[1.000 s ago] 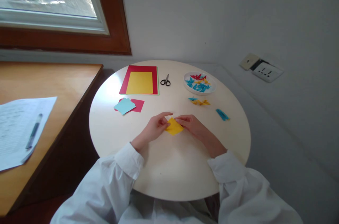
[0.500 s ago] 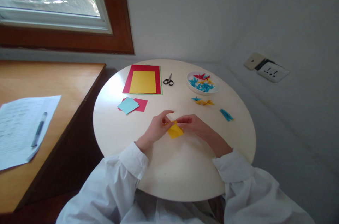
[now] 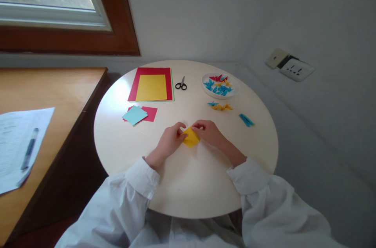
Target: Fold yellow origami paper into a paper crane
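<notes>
A small folded piece of yellow origami paper point(image 3: 191, 138) is between my two hands, over the middle of the round table. My left hand point(image 3: 173, 137) pinches its left corner between thumb and fingers. On the other side, my right hand point(image 3: 209, 131) grips the upper right edge, fingers pressed together. Beyond my right hand lie yellow and blue folded cranes point(image 3: 223, 107). Some narrow folded blue paper strips point(image 3: 246, 120) rest farther right.
The round white table point(image 3: 194, 185) also bears red and yellow sheets point(image 3: 151, 87), small light-blue squares point(image 3: 135, 115) over red ones, black-handled scissors point(image 3: 181, 85) and a white dish point(image 3: 219, 95) of paper cranes. On the left, a wooden desk point(image 3: 73, 83) holds written paper and a pen point(image 3: 30, 148).
The yellow paper now lies flatter, with more of its face showing, and my right hand has shifted its grip to the upper edge. The whole view has shifted slightly.
</notes>
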Available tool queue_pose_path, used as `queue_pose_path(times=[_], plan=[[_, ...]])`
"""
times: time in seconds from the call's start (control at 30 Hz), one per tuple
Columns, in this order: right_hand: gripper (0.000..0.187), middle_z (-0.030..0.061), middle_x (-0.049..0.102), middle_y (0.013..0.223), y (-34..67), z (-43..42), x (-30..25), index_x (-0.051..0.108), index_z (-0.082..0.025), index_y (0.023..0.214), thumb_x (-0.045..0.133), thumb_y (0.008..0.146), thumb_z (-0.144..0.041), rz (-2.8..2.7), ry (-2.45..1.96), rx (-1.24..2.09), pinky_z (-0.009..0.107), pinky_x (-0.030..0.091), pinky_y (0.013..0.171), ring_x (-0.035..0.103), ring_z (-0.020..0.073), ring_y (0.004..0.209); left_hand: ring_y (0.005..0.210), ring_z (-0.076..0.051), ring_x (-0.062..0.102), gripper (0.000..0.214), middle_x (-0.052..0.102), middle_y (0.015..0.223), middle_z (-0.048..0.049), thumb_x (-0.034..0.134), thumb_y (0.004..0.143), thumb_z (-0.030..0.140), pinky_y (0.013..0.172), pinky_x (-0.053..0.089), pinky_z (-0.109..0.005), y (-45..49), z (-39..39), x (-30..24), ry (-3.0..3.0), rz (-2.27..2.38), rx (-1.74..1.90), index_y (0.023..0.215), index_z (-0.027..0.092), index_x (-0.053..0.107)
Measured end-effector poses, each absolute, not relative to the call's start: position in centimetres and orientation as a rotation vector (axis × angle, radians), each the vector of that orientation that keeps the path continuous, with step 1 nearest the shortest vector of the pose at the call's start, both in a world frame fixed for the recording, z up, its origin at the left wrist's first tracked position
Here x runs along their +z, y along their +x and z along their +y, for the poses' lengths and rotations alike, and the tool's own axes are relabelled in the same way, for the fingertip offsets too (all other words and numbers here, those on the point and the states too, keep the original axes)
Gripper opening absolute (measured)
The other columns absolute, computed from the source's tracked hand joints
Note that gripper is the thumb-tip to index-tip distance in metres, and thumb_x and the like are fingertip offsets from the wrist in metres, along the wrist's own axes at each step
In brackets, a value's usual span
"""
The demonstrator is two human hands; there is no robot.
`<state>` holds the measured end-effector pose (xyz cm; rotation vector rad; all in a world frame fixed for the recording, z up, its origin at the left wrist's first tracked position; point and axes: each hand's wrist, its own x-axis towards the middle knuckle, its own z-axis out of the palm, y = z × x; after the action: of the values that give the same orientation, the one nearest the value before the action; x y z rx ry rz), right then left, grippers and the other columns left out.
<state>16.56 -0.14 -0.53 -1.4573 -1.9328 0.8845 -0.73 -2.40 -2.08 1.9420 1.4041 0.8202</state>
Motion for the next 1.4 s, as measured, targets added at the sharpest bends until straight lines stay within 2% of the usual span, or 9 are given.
queue_pose_path(times=[0.13,0.27,0.47,0.73,1.13,1.4], plan=[[0.011,0.0001,0.06,0.062,16.4,-0.1,-0.9,0.059,-0.017,0.062,0.053,0.071,-0.017,-1.968,-1.46,0.804,0.023,0.04,0.056,0.053,0.012,0.06,0.073,-0.018,0.059,0.013,0.064,0.079,-0.0046,0.052,0.077,0.014,0.068,0.047,-0.032,-0.6,-2.3,-2.4,2.084,1.42,0.764,0.085,0.018,0.061],[0.009,0.0008,0.061,0.066,16.3,0.0,-1.1,0.059,-0.017,0.063,0.054,0.07,-0.014,-1.973,-1.472,0.803,0.024,0.041,0.059,0.054,0.0124,0.062,0.087,-0.021,0.057,0.017,0.062,0.096,-0.0094,0.05,0.08,0.013,0.078,0.048,-0.036,-0.6,-2.5,-2.6,2.31,1.417,0.723,0.089,0.017,0.065],[0.011,0.0016,0.061,0.069,16.3,0.5,-1.4,0.06,-0.017,0.064,0.054,0.071,-0.01,-2.057,-1.391,0.748,0.024,0.042,0.061,0.055,0.0125,0.066,0.086,-0.023,0.054,0.022,0.062,0.092,-0.0095,0.05,0.083,0.011,0.075,0.046,-0.036,-0.2,-3.3,-2.8,2.649,1.41,0.509,0.099,0.014,0.064],[0.015,0.0015,0.058,0.066,16.1,1.1,-1.4,0.057,-0.016,0.062,0.055,0.075,-0.01,-2.186,-1.349,0.666,0.024,0.038,0.061,0.05,0.0115,0.062,0.088,-0.024,0.052,0.026,0.058,0.098,-0.0123,0.046,0.085,0.01,0.076,0.044,-0.037,0.4,-4.2,-2.8,2.716,1.5,0.327,0.109,0.009,0.057],[0.015,0.0013,0.055,0.063,15.7,1.6,-2.2,0.053,-0.018,0.061,0.055,0.075,-0.014,-2.268,-1.39,0.516,0.026,0.035,0.063,0.048,0.0142,0.064,0.089,-0.025,0.048,0.039,0.053,0.101,-0.0145,0.038,0.081,0.004,0.076,0.044,-0.039,0.8,-4.7,-2.8,2.64,1.579,0.281,0.119,0.007,0.047],[0.015,0.0036,0.058,0.07,15.7,1.5,-2.3,0.056,-0.018,0.066,0.051,0.08,-0.016,-2.36,-1.402,0.432,0.029,0.033,0.068,0.05,0.017,0.072,0.087,-0.024,0.049,0.037,0.051,0.1,-0.0134,0.036,0.08,0.002,0.076,0.044,-0.039,1.2,-4.8,-2.6,2.654,1.61,0.235,0.115,0.01,0.048]])
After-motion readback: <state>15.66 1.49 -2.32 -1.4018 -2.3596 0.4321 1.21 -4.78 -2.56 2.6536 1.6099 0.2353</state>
